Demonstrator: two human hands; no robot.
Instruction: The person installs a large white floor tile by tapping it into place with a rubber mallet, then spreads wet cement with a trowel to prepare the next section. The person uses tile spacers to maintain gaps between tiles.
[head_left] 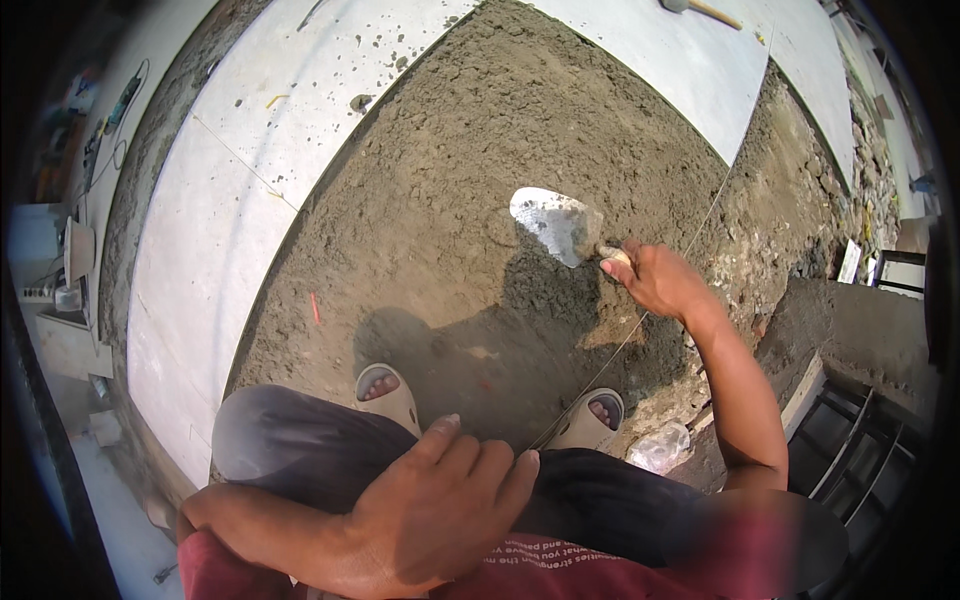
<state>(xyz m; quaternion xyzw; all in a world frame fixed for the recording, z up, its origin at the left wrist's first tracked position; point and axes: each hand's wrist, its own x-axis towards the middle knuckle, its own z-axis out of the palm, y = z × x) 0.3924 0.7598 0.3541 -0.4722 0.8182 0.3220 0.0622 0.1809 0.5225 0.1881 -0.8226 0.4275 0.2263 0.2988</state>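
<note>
My right hand (662, 280) is closed round the short handle of a trowel (553, 222). Its broad silver blade, smeared with grey at the handle end, points up and left over the rough wet mortar (450, 130). A dark shadow lies on the mortar just below the blade. My left hand (445, 500) hangs bent in front of my body between the knees, holding nothing, its fingers loose and slightly apart. A thin string (712, 212) runs slantwise past my right hand, across the mortar toward my right sandal.
Large white slabs (225, 190) border the mortar on the left, and another slab (690, 75) at the far right carries a mallet (705, 10). My sandals (388, 400) stand on the near mortar. Crumpled clear plastic (660, 447) and a dark metal frame (850, 440) lie right.
</note>
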